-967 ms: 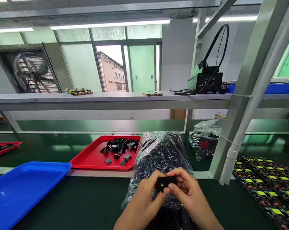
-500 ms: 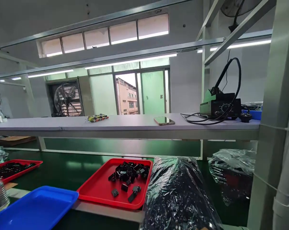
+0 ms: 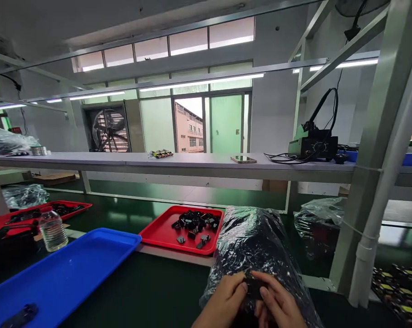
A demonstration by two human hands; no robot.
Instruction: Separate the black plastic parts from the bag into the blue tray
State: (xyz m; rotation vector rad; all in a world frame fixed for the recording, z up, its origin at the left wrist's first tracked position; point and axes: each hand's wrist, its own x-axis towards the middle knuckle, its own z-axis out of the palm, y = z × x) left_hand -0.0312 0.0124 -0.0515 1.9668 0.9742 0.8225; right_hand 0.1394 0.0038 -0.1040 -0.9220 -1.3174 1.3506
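Note:
Low in the view, my left hand point(image 3: 225, 298) and my right hand point(image 3: 279, 298) face each other, fingers closed on a small black plastic part point(image 3: 255, 288) between them. Its exact kind is not clear. Right behind the hands lies a large clear plastic bag point(image 3: 250, 241) full of dark pieces. A red tray point(image 3: 154, 234) stands to its left, with a heap of small black plastic parts point(image 3: 195, 221) in it. Further left is a long blue tray point(image 3: 86, 259), with a dark object point(image 3: 21, 315) at its near end.
A water bottle point(image 3: 53, 231) stands left, near another red tray point(image 3: 84, 207) of black parts. The shelf point(image 3: 199, 159) above carries a phone point(image 3: 243, 159) and a black soldering station point(image 3: 315, 146). A metal post point(image 3: 366, 150) rises at right, with circuit boards point(image 3: 397, 291) beyond it.
The camera has tilted down and pulled back. Both my hands, out of view before, now show at the bottom with the small black plastic part; more of the blue tray is visible.

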